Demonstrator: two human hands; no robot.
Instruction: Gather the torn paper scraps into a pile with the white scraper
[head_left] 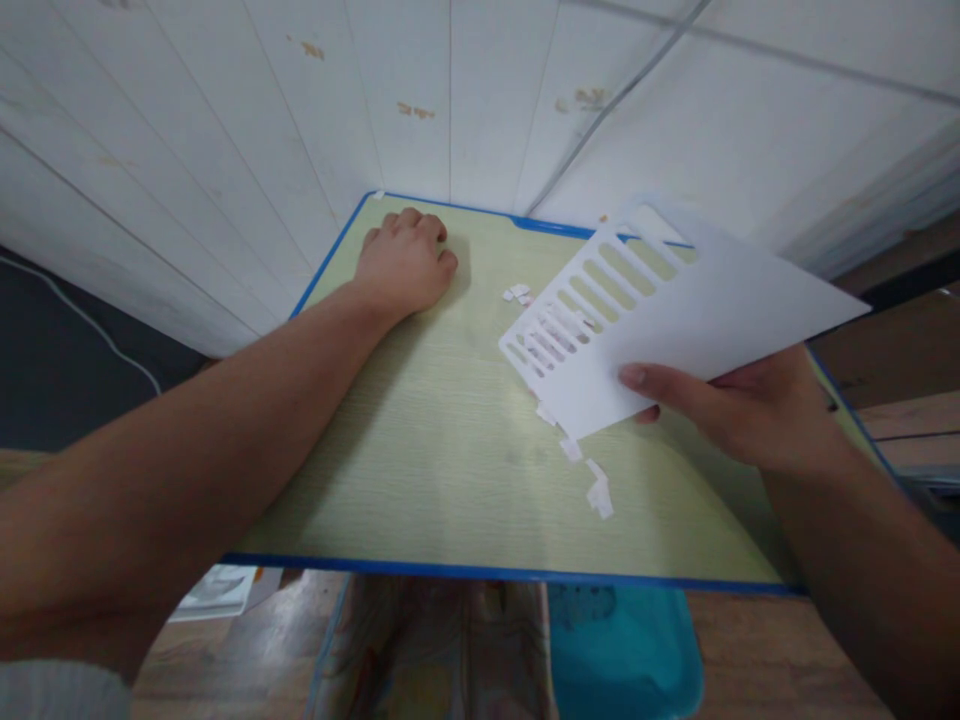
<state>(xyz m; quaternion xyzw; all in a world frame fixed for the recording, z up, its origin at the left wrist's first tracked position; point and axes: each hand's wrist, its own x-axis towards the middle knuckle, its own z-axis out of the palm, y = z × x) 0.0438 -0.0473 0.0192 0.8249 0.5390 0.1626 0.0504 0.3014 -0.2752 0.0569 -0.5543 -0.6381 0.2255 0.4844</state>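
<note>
One white sheet (pixel 697 310) is held by the right hand (pixel 731 400), tilted over the right half of the table (pixel 420 450). This hand is clamped on the near edge of the sheet: the thumb lies on the upper face, and one fingertip shows just below the edge. Along the left side of the sheet there is a row of cut slots, which are short at the near end and become longer toward the far end. Through the slots the table can be seen, and also some of the pale scraps (pixel 599 495). More scraps lie to the left of the sheet and to the near side of it, the nearest ones well apart from both hands.

The left hand (pixel 409 260) rests at the far left of the table, with its fingers bent and turned to the far side. Its palm is hidden, so I cannot tell whether it is fully closed or has something under it.

The table is pale green and has a blue rim. At its far side stands a white wall (pixel 487 100) with brownish marks, and a grey cable (pixel 615 105) runs slantwise across it. Below the near edge, to the right, a turquoise basin (pixel 630 660) is on the wooden floor (pixel 742 660).
</note>
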